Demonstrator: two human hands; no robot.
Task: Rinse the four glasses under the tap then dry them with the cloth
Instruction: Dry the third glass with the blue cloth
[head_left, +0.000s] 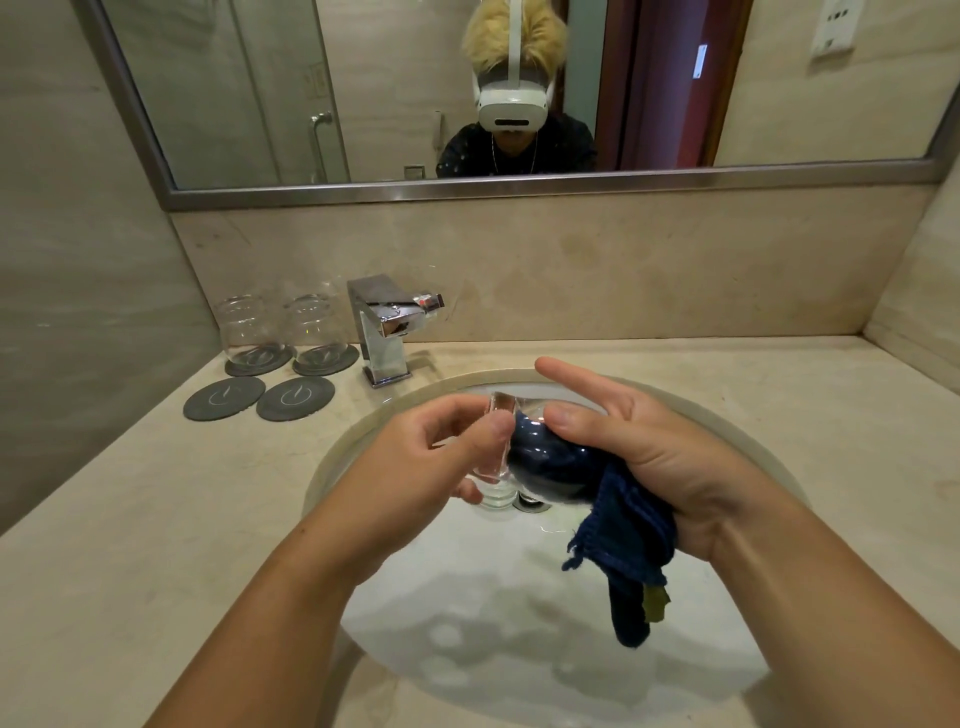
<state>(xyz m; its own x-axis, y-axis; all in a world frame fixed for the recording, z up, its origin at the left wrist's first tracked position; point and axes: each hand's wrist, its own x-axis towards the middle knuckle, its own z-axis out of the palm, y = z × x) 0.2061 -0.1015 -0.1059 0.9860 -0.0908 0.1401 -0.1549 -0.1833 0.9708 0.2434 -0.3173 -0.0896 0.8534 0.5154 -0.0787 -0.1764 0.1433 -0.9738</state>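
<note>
Forearms reach in from bottom edge over white sink (519, 649). Left hand (415, 457) grips clear glass (496, 457) by its thick base, thumb on top, fingers curled behind. Glass is on its side above the drain (531, 503), mouth toward right hand (639, 457). Dark blue cloth (623, 525) is stuffed into the glass; rest is bunched in right palm w/ tail hanging down over basin. Right thumb presses glass wall, fingers mostly extended, not fully closed. Farther back on beige counter (727, 379), left of chrome tap (387, 327): two empty grey coasters (260, 397), behind them two glasses (280, 327) upright on coasters. No water visible from tap. Mirror (467, 93) above.
</note>
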